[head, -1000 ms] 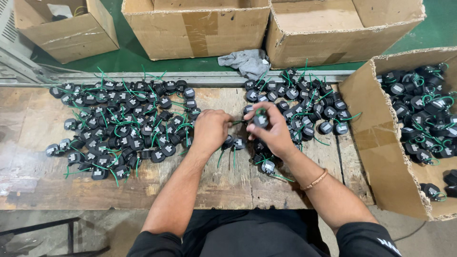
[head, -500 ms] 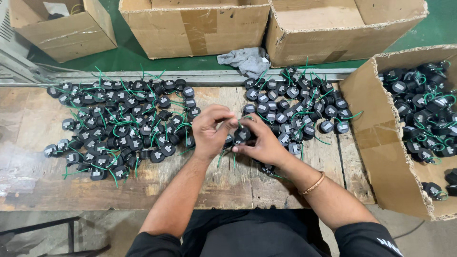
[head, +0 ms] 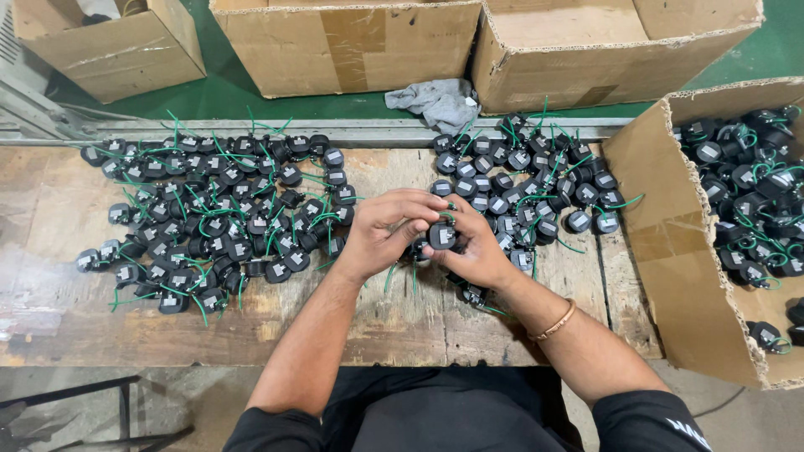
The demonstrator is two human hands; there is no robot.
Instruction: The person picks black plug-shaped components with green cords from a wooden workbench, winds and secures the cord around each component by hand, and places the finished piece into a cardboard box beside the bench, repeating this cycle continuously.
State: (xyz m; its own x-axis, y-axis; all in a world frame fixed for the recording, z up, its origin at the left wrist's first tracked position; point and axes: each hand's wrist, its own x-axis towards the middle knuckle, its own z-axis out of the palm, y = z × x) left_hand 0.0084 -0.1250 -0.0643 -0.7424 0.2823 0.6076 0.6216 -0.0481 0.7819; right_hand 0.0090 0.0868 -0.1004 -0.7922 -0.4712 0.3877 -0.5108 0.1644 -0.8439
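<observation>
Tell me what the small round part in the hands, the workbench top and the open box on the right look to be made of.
Small round part: seemingly black moulded plastic, matte, with green insulated leads.
Workbench top: bare wood, worn, stained, visibly grained.
Open box: brown corrugated cardboard, with ragged torn edges.

Brown open cardboard boxes: three (head: 352, 46) beyond the bench, one (head: 670, 243) at right.

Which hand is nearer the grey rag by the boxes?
Right. The right hand sits almost straight below the grey rag; the left hand is farther to the left of it. Both hold a black part.
</observation>
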